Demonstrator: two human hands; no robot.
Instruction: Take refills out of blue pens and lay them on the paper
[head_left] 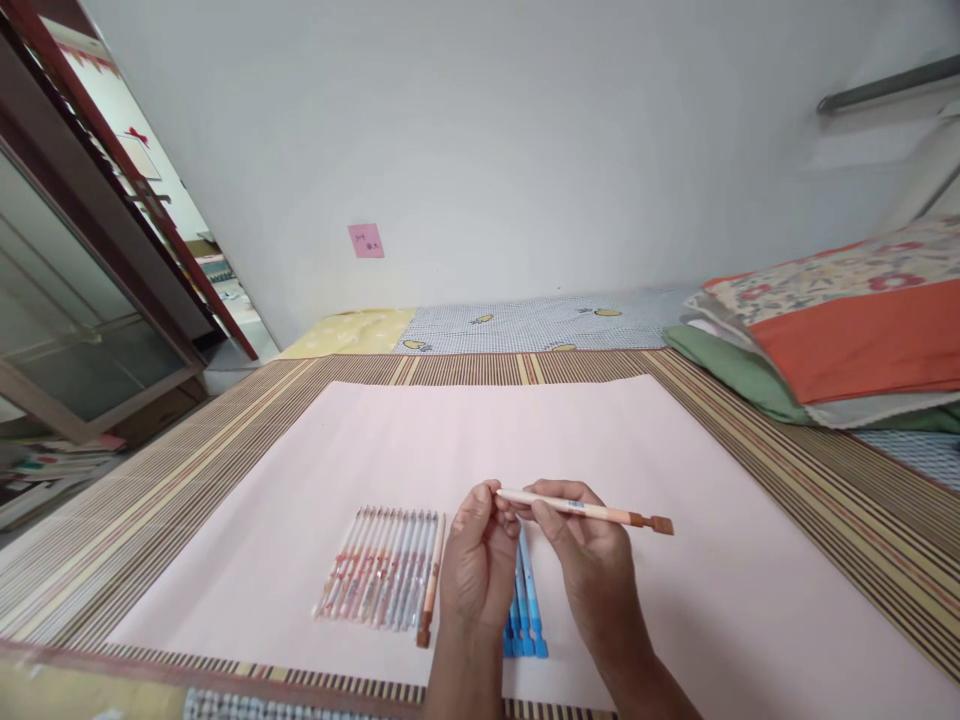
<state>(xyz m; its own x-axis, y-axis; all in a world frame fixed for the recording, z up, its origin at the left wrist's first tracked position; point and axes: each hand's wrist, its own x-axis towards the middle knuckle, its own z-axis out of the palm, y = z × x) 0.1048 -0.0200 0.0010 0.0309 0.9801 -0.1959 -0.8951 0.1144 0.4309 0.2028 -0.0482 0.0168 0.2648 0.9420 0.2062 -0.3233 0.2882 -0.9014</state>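
1. Cream-and-orange slim pen with brown end point(611, 514): held over the pale-pink paper sheet point(375, 430); right hand point(598, 565) pinches its barrel, presumably for steadiness.
2. Left hand point(478, 570): at its tip; whether pinching, cannot tell.

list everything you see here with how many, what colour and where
held pen: one, cream and peach, brown end, in right hand
lying pen: one, peach and brown, on sheet
clear pens: around ten, red and grey tints, row left of lying pen
blue pens: several, blue, partly hidden between wrists
sheet: one, pale pink, under pens
striped mat: one, brown and tan, under sheet
checked cloth: one, blue-grey, by wall
yellow cloth: one, yellow, beside it
note: one, pink, on wall
wall: one, white, behind
folded cloths: pile, orange, green, floral, right
bar: one, grey, upper right
glazed panel: one, framed, left
left hand: one, at held pen's tip
right hand: one, gripping pen
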